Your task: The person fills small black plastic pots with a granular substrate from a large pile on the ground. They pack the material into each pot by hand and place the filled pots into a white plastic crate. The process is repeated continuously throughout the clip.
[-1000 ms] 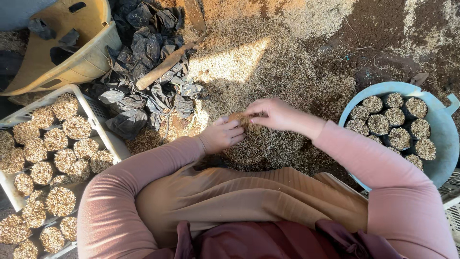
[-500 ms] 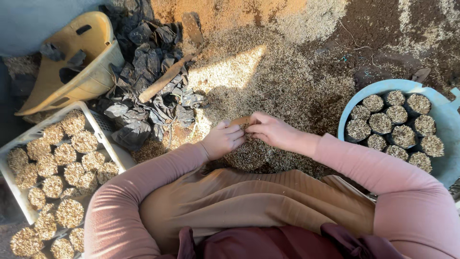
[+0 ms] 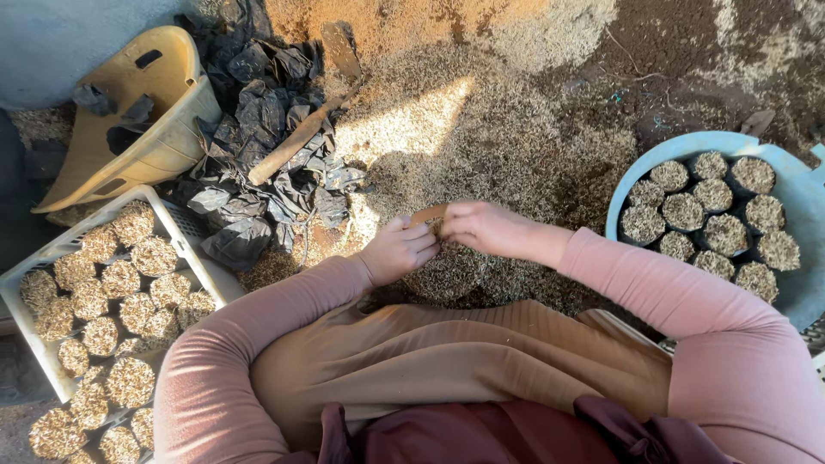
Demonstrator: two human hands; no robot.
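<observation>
Small brown bag (image 3: 427,215) between both hands

Low warm sunlight from the right, long dark shadows, sharp focus throughout.

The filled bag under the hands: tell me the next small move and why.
Probably top it off and press the husk level. Both the left hand and right hand pinch the rim of the small bag, which looks nearly full of husk, like the finished ones in the blue basin to the right.
</observation>
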